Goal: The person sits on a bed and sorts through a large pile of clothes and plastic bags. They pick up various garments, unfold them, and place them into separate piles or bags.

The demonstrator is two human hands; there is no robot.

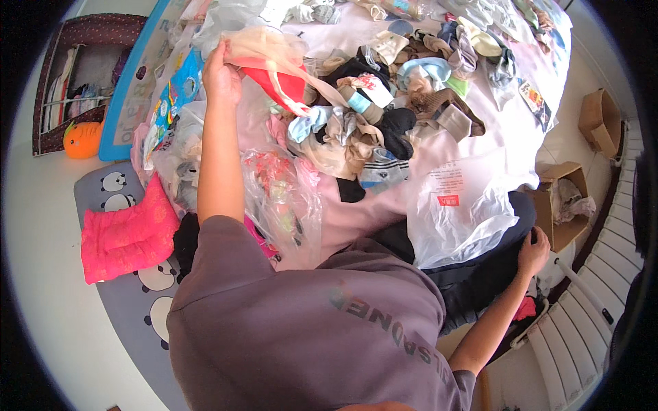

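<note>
My left hand (222, 77) is raised over the bed's left side and pinches a sheer peach fabric piece (267, 49) by its edge. Bright red fabric (280, 85) hangs directly beneath the sheer piece; whether they are joined I cannot tell. To the right of them spreads a pile of socks and stockings (354, 126) in beige, black, blue and grey. My right hand (534, 251) rests by my bent right knee in dark trousers, fingers loosely curled, with nothing visible in it. A translucent plastic bag (457, 210) bearing print lies across my lap.
Clear bags (280, 200) with red contents lie left on the pink bedsheet (354, 218). A pink cushion (128, 231) rests on a grey panda mat (154, 303). Cardboard boxes (565, 205) and a white radiator (570, 329) line the right side; an orange plush (82, 139) sits left.
</note>
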